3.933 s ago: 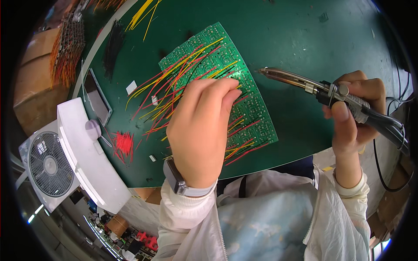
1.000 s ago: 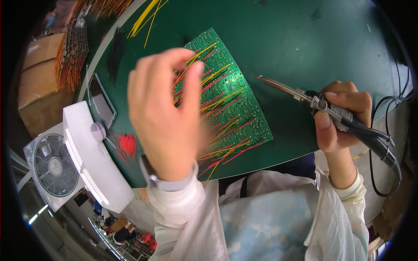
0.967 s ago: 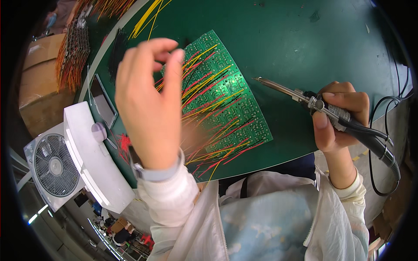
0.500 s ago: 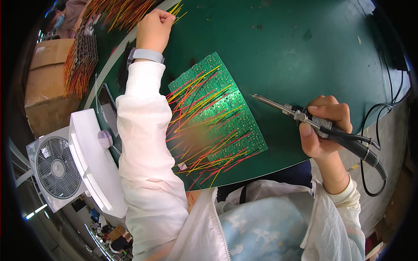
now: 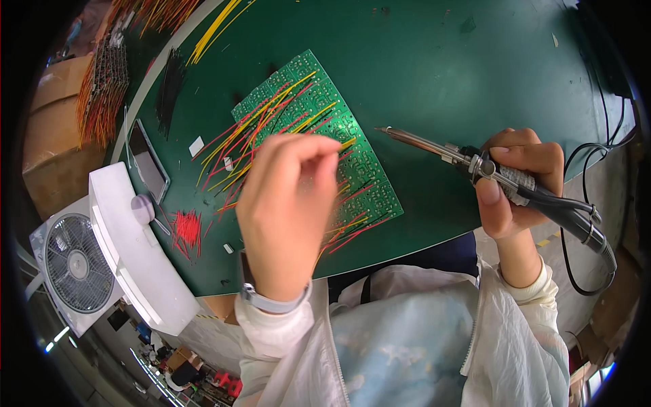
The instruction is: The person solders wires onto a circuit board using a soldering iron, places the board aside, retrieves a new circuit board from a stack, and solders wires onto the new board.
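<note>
A green circuit board [image 5: 371, 159] lies at an angle on the bench, with several red, yellow and black wires [image 5: 271, 112] standing out of it toward the left. Above its middle, my left hand [image 5: 285, 203] has thumb and forefinger pinched together. A short yellow end of wire [image 5: 348, 143] shows at those fingertips; the rest is hidden behind the hand. My right hand [image 5: 519, 180] grips a soldering iron [image 5: 447, 153] with a wire-feed tube along it. The iron's tip points left, just off the board's right edge and apart from it.
Loose yellow wires [image 5: 215, 30], black wires [image 5: 169, 91] and short red wires [image 5: 186, 232] lie on the green bench [image 5: 447, 74]. A phone [image 5: 148, 161], a white box-like stand [image 5: 139, 251] and a fan [image 5: 78, 264] are at the left. Black cables [image 5: 607, 146] hang at the right.
My left hand has come back from the yellow wires at the far left to above the board, a yellow wire at its fingertips. The soldering iron stays almost in place.
</note>
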`<control>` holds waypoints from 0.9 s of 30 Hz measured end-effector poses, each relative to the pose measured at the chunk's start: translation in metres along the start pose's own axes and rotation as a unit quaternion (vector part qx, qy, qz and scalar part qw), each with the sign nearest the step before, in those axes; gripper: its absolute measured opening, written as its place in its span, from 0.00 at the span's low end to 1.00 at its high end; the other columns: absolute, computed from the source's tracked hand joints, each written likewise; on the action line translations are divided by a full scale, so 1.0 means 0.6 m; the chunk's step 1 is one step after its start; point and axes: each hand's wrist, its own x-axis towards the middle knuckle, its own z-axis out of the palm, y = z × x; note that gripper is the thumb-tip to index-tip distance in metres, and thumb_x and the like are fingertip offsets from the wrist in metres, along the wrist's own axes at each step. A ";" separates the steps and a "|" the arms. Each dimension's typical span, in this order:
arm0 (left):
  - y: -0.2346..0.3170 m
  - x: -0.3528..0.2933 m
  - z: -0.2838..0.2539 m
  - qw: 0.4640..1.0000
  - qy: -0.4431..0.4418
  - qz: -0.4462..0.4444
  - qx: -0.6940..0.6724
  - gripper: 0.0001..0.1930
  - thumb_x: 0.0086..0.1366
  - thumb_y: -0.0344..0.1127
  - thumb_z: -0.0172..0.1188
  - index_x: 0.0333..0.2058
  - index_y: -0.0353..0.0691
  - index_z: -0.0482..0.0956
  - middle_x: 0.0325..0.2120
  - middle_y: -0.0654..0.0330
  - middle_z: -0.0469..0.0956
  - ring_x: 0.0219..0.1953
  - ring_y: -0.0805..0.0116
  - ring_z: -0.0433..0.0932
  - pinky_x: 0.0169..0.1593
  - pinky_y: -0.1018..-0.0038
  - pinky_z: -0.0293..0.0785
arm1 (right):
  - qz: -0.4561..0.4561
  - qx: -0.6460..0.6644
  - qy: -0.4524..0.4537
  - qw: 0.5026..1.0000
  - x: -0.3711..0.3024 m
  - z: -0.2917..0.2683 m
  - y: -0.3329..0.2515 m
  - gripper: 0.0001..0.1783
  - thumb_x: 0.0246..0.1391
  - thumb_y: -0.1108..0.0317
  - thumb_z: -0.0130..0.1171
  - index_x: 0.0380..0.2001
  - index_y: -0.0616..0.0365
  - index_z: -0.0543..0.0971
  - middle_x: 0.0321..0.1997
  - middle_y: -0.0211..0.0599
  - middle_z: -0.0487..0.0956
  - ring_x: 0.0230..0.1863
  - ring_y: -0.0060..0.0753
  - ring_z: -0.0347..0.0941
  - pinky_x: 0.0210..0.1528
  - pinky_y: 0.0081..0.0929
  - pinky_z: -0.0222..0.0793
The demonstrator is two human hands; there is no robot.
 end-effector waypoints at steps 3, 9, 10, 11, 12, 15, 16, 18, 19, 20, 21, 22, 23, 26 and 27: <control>0.005 -0.046 0.024 0.999 0.005 -0.042 0.030 0.11 0.47 0.18 0.60 0.30 0.37 0.72 0.27 0.57 0.72 0.28 0.61 0.74 0.30 0.71 0.71 | 0.012 -0.010 -0.038 0.999 -0.001 -0.002 -0.012 0.18 0.36 0.70 0.64 0.28 0.66 0.67 0.21 0.41 0.72 0.18 0.21 0.64 0.20 0.16 0.61; -0.008 -0.054 0.050 0.997 0.064 -0.011 0.042 0.12 0.46 0.19 0.61 0.30 0.38 0.73 0.27 0.58 0.70 0.26 0.61 0.73 0.29 0.70 0.69 | 0.053 -0.005 -0.017 0.998 -0.013 -0.008 -0.021 0.18 0.36 0.70 0.62 0.29 0.66 0.66 0.20 0.40 0.70 0.17 0.22 0.63 0.20 0.17 0.60; -0.010 -0.055 0.052 0.997 0.062 -0.013 0.041 0.12 0.46 0.19 0.61 0.30 0.38 0.73 0.27 0.58 0.70 0.26 0.61 0.73 0.29 0.70 0.69 | 0.056 -0.007 -0.018 0.998 -0.016 -0.010 -0.023 0.18 0.36 0.70 0.62 0.29 0.66 0.66 0.20 0.40 0.70 0.17 0.22 0.63 0.20 0.17 0.60; -0.012 -0.056 0.052 0.997 0.063 0.002 0.037 0.13 0.45 0.19 0.62 0.30 0.39 0.73 0.27 0.59 0.70 0.26 0.62 0.72 0.28 0.71 0.69 | 0.062 -0.006 -0.020 0.998 -0.019 -0.013 -0.026 0.19 0.36 0.70 0.62 0.29 0.66 0.65 0.20 0.40 0.69 0.18 0.23 0.63 0.20 0.18 0.60; -0.014 -0.057 0.053 0.997 0.064 0.016 0.033 0.13 0.44 0.19 0.62 0.30 0.39 0.74 0.27 0.60 0.71 0.25 0.63 0.72 0.28 0.71 0.68 | 0.068 -0.006 -0.022 0.997 -0.020 -0.014 -0.028 0.19 0.36 0.69 0.62 0.30 0.65 0.65 0.20 0.40 0.69 0.18 0.23 0.62 0.20 0.19 0.60; -0.015 -0.058 0.054 0.997 0.060 0.025 0.029 0.13 0.43 0.19 0.63 0.30 0.40 0.74 0.26 0.61 0.70 0.24 0.64 0.71 0.27 0.72 0.67 | 0.052 -0.029 -0.023 0.998 -0.020 -0.008 -0.031 0.18 0.44 0.64 0.61 0.29 0.65 0.65 0.18 0.38 0.66 0.13 0.23 0.62 0.15 0.18 0.61; -0.013 -0.058 0.052 0.998 0.058 0.023 0.029 0.13 0.43 0.19 0.63 0.30 0.40 0.74 0.26 0.61 0.70 0.24 0.64 0.71 0.27 0.72 0.67 | 0.054 -0.029 -0.024 0.998 -0.024 -0.011 -0.030 0.18 0.44 0.64 0.61 0.29 0.65 0.65 0.18 0.38 0.66 0.13 0.23 0.62 0.15 0.18 0.61; -0.008 -0.055 0.048 0.998 0.038 0.029 0.047 0.09 0.46 0.17 0.61 0.27 0.33 0.74 0.25 0.59 0.73 0.27 0.67 0.73 0.31 0.76 0.70 | 0.052 -0.007 -0.040 0.998 -0.033 -0.019 -0.026 0.20 0.36 0.69 0.61 0.30 0.65 0.64 0.20 0.39 0.68 0.17 0.24 0.62 0.20 0.20 0.60; -0.009 -0.055 0.047 0.998 0.036 0.027 0.047 0.09 0.46 0.17 0.61 0.27 0.33 0.74 0.25 0.59 0.73 0.27 0.67 0.73 0.31 0.76 0.70 | 0.054 -0.006 -0.040 0.998 -0.035 -0.019 -0.025 0.20 0.36 0.69 0.61 0.30 0.65 0.64 0.20 0.39 0.68 0.17 0.24 0.62 0.20 0.20 0.60; -0.009 -0.054 0.047 0.998 0.037 0.033 0.047 0.09 0.46 0.17 0.61 0.27 0.33 0.74 0.25 0.59 0.73 0.27 0.67 0.73 0.31 0.76 0.70 | 0.048 0.001 -0.041 0.998 -0.036 -0.020 -0.024 0.20 0.36 0.69 0.61 0.30 0.65 0.64 0.20 0.38 0.67 0.17 0.24 0.62 0.20 0.20 0.60; -0.009 -0.054 0.047 0.997 0.038 0.039 0.046 0.09 0.46 0.17 0.61 0.27 0.33 0.74 0.25 0.59 0.73 0.26 0.67 0.73 0.31 0.76 0.70 | 0.041 0.007 -0.043 0.998 -0.037 -0.020 -0.023 0.19 0.36 0.69 0.61 0.30 0.64 0.64 0.20 0.38 0.67 0.17 0.24 0.62 0.19 0.20 0.59; -0.008 -0.054 0.047 0.998 0.037 0.038 0.046 0.09 0.46 0.17 0.61 0.27 0.33 0.74 0.25 0.59 0.73 0.26 0.67 0.73 0.31 0.76 0.70 | 0.042 0.008 -0.043 0.998 -0.038 -0.020 -0.023 0.19 0.36 0.69 0.61 0.30 0.64 0.64 0.20 0.38 0.67 0.17 0.24 0.62 0.19 0.20 0.59; -0.006 -0.054 0.046 0.998 0.035 0.026 0.041 0.09 0.46 0.17 0.61 0.27 0.33 0.74 0.25 0.59 0.73 0.26 0.67 0.73 0.31 0.76 0.70 | 0.044 0.009 -0.040 0.998 -0.038 -0.020 -0.023 0.19 0.36 0.69 0.60 0.30 0.65 0.63 0.20 0.37 0.67 0.16 0.24 0.62 0.19 0.20 0.59; -0.011 -0.056 0.048 0.998 0.042 0.023 0.038 0.11 0.44 0.19 0.63 0.27 0.37 0.75 0.25 0.60 0.72 0.24 0.67 0.72 0.28 0.75 0.69 | 0.043 0.017 -0.042 0.998 -0.038 -0.020 -0.023 0.19 0.36 0.70 0.60 0.30 0.65 0.63 0.20 0.37 0.67 0.16 0.23 0.62 0.19 0.20 0.59; -0.013 -0.056 0.050 0.997 0.051 0.032 0.039 0.13 0.43 0.21 0.64 0.28 0.42 0.75 0.26 0.62 0.71 0.22 0.67 0.71 0.26 0.73 0.67 | 0.040 0.023 -0.047 0.998 -0.037 -0.020 -0.022 0.19 0.36 0.70 0.60 0.30 0.65 0.63 0.20 0.37 0.67 0.16 0.23 0.62 0.19 0.20 0.59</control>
